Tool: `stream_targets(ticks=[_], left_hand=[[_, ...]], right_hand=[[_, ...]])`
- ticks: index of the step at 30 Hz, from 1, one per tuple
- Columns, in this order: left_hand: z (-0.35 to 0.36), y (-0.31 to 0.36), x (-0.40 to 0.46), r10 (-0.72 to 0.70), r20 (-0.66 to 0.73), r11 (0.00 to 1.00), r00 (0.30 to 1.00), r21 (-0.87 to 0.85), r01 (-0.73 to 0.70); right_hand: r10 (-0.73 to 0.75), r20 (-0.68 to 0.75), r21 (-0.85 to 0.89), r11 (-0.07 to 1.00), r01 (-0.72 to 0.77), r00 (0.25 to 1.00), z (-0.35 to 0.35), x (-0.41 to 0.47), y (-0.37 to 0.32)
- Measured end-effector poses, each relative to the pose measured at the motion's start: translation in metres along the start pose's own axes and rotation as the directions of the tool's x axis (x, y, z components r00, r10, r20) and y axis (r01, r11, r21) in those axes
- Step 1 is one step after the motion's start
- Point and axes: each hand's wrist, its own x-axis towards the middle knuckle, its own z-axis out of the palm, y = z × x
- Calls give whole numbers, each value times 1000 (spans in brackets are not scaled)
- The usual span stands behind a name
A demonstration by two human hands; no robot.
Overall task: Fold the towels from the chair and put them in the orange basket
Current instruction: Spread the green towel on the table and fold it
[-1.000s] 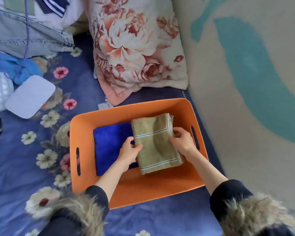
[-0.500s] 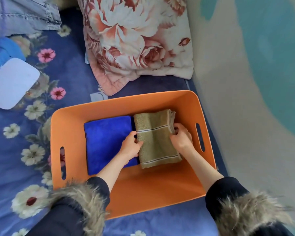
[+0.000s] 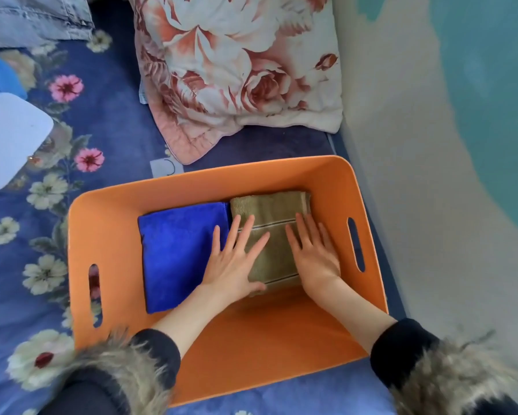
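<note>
Pressing flat with both palms, the person has the olive towel down on the floor of the orange basket. The left hand lies fingers spread over the towel's left part, with its outer fingers reaching onto the blue towel beside it. The right hand lies open on the towel's right part, fingers pointing toward 12 o'clock. Neither hand grips anything; the fingers are stretched out and apart.

Both towels are folded and lie side by side, edges touching, in the far half of the basket: the blue one at 9 o'clock of the olive one. The olive towel reaches the basket's far wall and shows thin pale stripes across it. The near half of the basket floor is bare orange. Slot handles show in the left and right walls.

Dark sleeves with fur cuffs frame the lower edge of the view. The basket sits on a blue flowered bedspread. At 12 o'clock of the basket a pillow with large pink roses leans against a pale wall with teal patches, which runs along 3 o'clock. At 10 o'clock lie a white flat object and some denim.
</note>
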Motion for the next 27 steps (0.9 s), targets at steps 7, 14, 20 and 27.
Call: stream_targets(ticks=[7, 14, 20, 27], left_hand=[[27, -23, 28, -57, 87, 988, 995, 149, 44], [22, -20, 32, -83, 197, 987, 977, 150, 54], [-19, -20, -11, -2, 208, 1000, 978, 2, 2], [-76, 0, -90, -29, -108, 984, 994, -181, 9]], right_hand=[[16, 105, -238, 971, 9, 994, 15, 45, -1], [-14, 90, -147, 989, 28, 996, 20, 46, -3], [-7, -39, 219, 976, 15, 999, 1, 1, -6], [108, -344, 404, 914, 43, 933, -55, -97, -6]])
